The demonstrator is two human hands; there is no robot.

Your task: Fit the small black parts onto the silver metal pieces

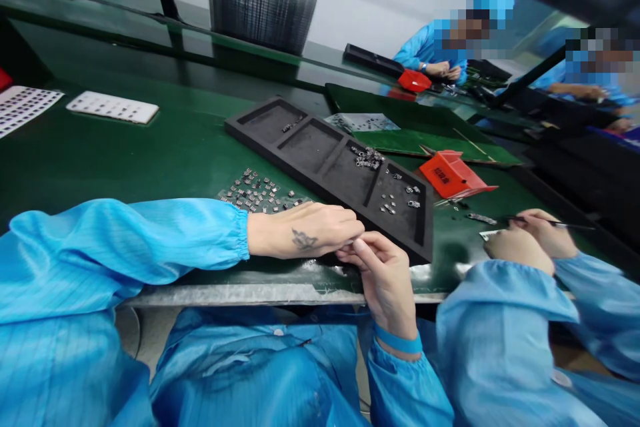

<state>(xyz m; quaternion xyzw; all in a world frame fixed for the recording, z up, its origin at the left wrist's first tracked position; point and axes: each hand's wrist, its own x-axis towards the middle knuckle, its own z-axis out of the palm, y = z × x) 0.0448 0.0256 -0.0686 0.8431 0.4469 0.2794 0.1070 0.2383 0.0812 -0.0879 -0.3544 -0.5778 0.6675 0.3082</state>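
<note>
My left hand [305, 230] lies on the green table near its front edge, fingers curled together and meeting my right hand [385, 277] at the fingertips. Both pinch at something too small to make out, right at the near corner of a black foam tray [260, 137] with several compartments. Small metal parts [369, 157] lie in the tray's right compartments. A loose pile of the same small metal parts [257, 191] lies on the table just behind my left wrist.
A co-worker's hands [533, 240] hold a thin tool at my right. An orange bin [450, 173] lies tipped beyond the tray. White part sheets [113, 107] lie at the far left. A ribbed stack [260, 5] stands behind. Two more people work at the far right.
</note>
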